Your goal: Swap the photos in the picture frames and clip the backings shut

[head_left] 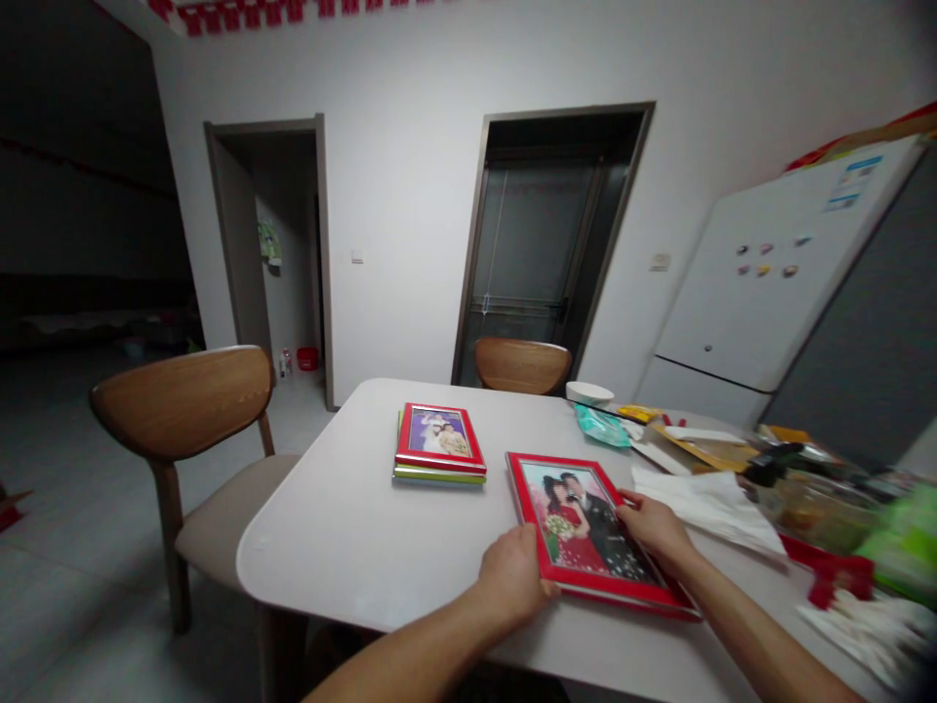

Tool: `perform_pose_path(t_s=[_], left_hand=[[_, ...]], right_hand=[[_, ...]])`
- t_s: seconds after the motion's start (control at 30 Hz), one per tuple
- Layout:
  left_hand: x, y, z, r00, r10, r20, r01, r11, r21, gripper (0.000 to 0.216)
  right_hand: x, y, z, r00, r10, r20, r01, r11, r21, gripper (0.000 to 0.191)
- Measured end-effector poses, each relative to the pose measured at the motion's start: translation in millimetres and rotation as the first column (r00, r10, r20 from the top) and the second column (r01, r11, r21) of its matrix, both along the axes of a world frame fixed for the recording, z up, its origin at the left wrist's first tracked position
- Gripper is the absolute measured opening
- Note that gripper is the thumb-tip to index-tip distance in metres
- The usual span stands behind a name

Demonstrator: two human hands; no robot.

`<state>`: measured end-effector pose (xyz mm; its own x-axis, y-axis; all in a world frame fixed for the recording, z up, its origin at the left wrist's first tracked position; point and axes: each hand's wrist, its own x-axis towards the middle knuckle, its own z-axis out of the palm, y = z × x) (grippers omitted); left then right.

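Left hand and right hand pinch opposite sides of 1 red photo frame at the white table's near edge, right of stacked frames; the fridge label is too small to read.

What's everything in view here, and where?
table: 1, white, centre
large photo frame: 1, red, table's near side
frame stack: 1, red over green, table's left
chairs: 2, brown, left and beyond table
bowl: 1, white, table's far edge
packet: 1, teal, beside bowl
clutter: many, mixed, table's right
fridge: 1, white, right
doorways: 2, grey-framed, back wall
left hand: 1, bare, large photo frame's left edge
right hand: 1, bare, its right edge
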<state>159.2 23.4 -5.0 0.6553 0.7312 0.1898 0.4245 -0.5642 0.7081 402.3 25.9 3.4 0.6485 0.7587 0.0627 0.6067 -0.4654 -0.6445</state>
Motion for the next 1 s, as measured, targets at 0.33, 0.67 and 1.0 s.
perform_pose_path(t_s=[0.33,0.67,1.0], left_hand=[[-60,43,5.0,0.970,0.244,-0.014,-0.238,0.957,0.163,0.054],[-102,114,13.8,0.884,0.460,-0.085,-0.437,0.876,0.203,0.058],[-105,58,29.9,0.926,0.366,0.094,-0.378,0.908,0.183,0.036]], right_hand=[[-50,21,2.6,0.985,0.136,0.108,-0.146,0.985,0.088,0.042],[-154,101,-7.2,0.932,0.280,-0.230,-0.197,0.924,0.329,0.040],[-185,67,27.2,0.698,0.348,-0.626,0.056,0.845,0.532,0.024]])
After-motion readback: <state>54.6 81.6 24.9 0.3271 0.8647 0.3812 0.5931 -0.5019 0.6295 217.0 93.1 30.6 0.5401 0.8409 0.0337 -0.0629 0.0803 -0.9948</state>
